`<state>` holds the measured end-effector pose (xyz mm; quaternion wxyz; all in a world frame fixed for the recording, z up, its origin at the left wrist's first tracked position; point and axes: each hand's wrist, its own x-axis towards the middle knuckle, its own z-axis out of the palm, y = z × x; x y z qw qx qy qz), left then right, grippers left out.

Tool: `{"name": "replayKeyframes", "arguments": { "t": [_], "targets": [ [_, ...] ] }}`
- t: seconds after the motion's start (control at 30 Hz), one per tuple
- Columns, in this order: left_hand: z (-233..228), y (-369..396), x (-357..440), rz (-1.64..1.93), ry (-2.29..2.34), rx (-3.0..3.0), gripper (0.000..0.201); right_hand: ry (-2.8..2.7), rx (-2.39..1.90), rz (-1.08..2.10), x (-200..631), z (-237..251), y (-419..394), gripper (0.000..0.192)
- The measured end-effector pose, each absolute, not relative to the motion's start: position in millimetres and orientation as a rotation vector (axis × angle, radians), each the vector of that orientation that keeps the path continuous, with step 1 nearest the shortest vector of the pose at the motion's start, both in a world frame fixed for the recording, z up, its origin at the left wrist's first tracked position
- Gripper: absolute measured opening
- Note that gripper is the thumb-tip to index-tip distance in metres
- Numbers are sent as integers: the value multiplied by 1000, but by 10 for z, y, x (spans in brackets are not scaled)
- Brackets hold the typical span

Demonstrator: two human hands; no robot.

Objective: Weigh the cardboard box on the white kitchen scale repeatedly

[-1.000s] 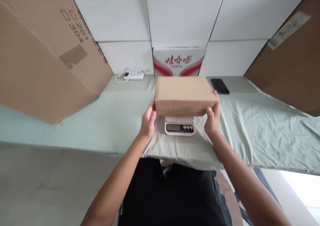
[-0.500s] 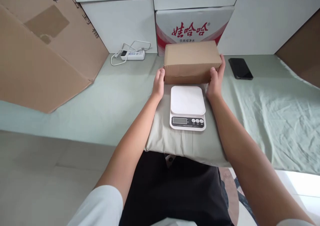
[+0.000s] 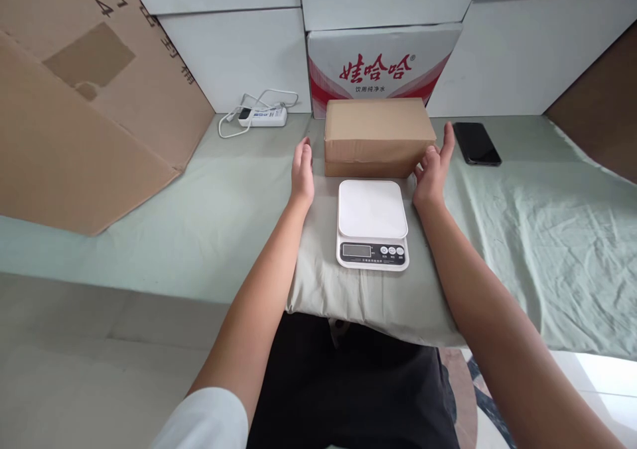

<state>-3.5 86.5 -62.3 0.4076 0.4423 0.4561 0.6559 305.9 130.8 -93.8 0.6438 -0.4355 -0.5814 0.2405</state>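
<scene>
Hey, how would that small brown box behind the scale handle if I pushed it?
The box will likely feel stiff, since its edges look straight and its sides flat. It probably won't roll or tip, lying low and wide on the cloth. Pushed back, it might soon meet the printed carton behind.

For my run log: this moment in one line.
left hand: open, apart from small box; right hand: open, at box's right end; scale: in front of box
</scene>
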Motion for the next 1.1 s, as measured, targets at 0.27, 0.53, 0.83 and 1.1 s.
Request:
{"name": "replayKeyframes", "arguments": {
  "t": [0.27, 0.53, 0.83, 1.1],
  "targets": [
    [-632, 877, -31, 1583, 1114, 1126, 95, -1303, -1033, 591, 3064, -944, 1300, 96],
    [-616, 835, 113, 1540, 1050, 1156, 105, -1342, -1040, 589, 2966, -744, 1149, 95],
    [-606, 864, 148, 1546, 1018, 1151, 108, -1302, -1067, 642, 2978, -695, 1117, 97],
    [-515, 744, 138, 1476, 1092, 1216, 89, -1271, -1021, 571, 2980, -763, 1146, 77]
  ]
}}
